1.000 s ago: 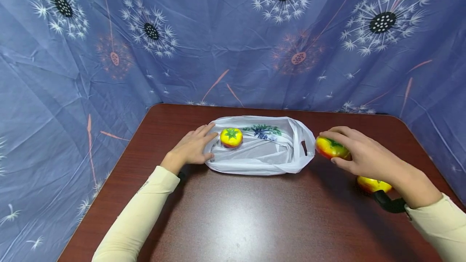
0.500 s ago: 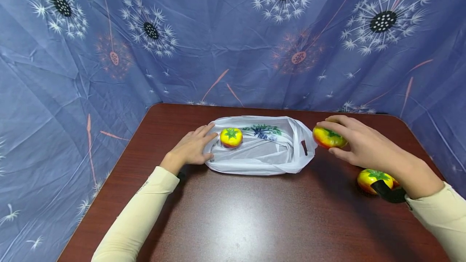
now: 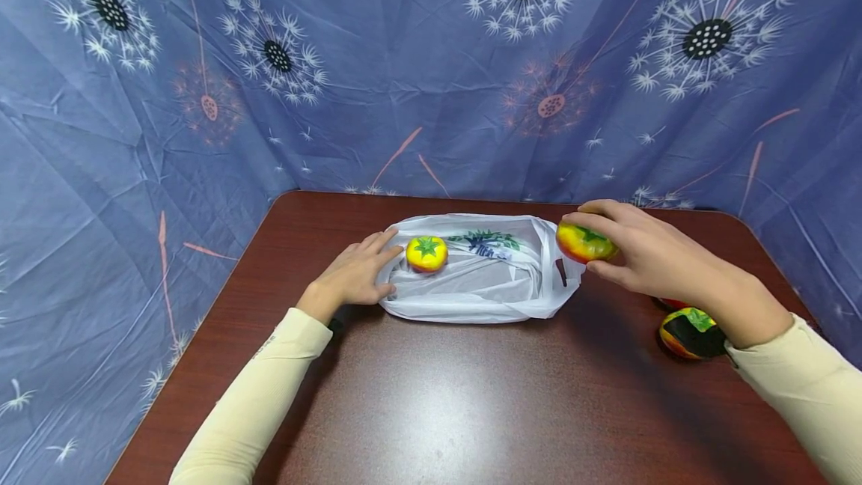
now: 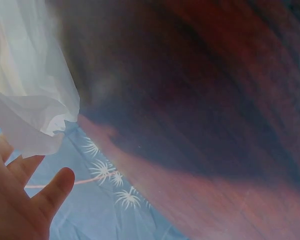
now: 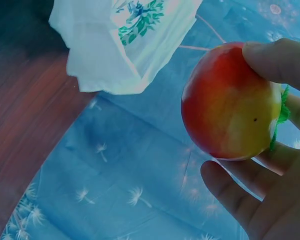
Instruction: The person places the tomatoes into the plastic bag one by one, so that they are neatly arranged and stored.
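Dandelion-print blue cloth (image 3: 397, 114) hung behind a reddish-brown table (image 3: 377, 403) as we watched a person work bare-handed. Pinched between thumb and fingers of the right hand (image 3: 640, 245), a red-and-yellow tomato (image 3: 582, 245) was held aloft by the handle (image 3: 551, 294) of a white plastic carrier bag (image 3: 458, 310); whether fruit and plastic touched, we could not tell. Opposite, the left hand (image 3: 353, 272) gripped nothing, its fingers spread at the bag's other end. Just beyond those fingertips we saw a second tomato (image 3: 427, 254), calyx up, inside the bag. Below the right wrist sat a third tomato (image 3: 699, 319), partly hidden by a black wrist fitting (image 3: 697, 339); a sliver of red (image 3: 673, 304) showed behind it, too covered for us to name. Doing this step well, we judged, called for the right hand to clear the flimsy handle before lowering the fruit gently beside its neighbour, and for the left fingers to steady the rim without tugging, leaving the mouth wide.
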The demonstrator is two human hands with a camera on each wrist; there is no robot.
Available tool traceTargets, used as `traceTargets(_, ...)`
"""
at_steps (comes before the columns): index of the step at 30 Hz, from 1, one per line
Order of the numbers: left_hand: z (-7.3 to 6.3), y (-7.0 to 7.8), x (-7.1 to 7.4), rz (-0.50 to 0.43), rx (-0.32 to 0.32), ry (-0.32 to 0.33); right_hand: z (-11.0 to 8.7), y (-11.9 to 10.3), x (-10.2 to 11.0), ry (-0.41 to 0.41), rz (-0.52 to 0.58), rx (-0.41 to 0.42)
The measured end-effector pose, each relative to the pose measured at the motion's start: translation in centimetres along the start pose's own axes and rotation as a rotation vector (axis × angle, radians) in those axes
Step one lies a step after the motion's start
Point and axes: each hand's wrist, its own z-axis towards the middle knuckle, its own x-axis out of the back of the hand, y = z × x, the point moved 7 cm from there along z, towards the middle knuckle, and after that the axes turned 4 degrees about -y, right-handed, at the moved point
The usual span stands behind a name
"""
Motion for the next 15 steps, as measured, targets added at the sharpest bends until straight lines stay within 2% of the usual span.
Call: traceTargets(15, 0.0, -0.1, 0.0, -0.002, -0.006, 0.012, 3.1, -2.2, -1.1, -0.040, -0.024, 0.101)
